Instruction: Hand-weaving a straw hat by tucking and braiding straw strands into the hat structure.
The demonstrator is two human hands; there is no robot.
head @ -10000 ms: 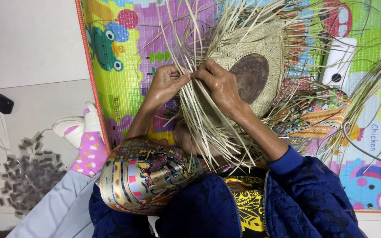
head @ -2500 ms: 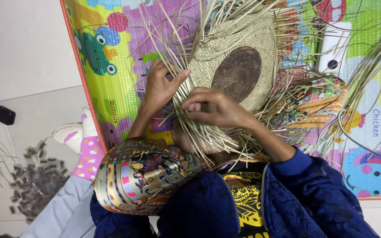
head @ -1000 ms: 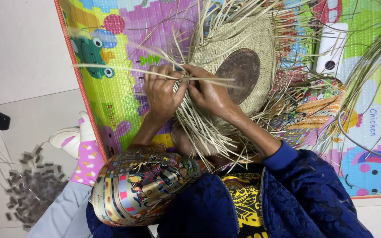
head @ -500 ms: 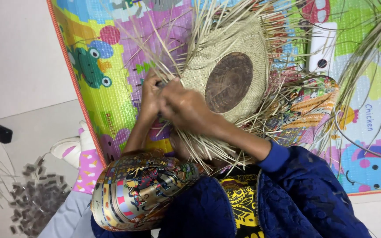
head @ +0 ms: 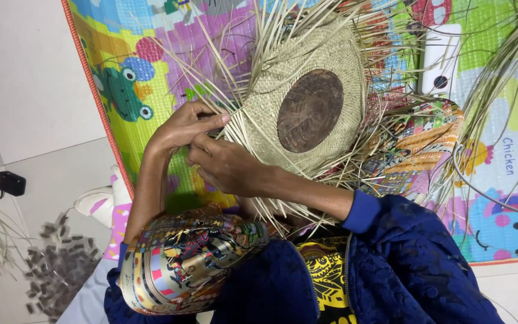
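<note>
1. The left hand [head: 181, 127] is raised, its forearm bare, fingers curled and pinched together at the tips.
2. The right hand [head: 226, 168] lies just beneath it, touching, knuckles outward, fingers bent closed.
3. The right forearm wears a blue sleeve.

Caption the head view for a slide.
Both hands, left hand and right hand, work straw strands at the woven mat edge.
</note>
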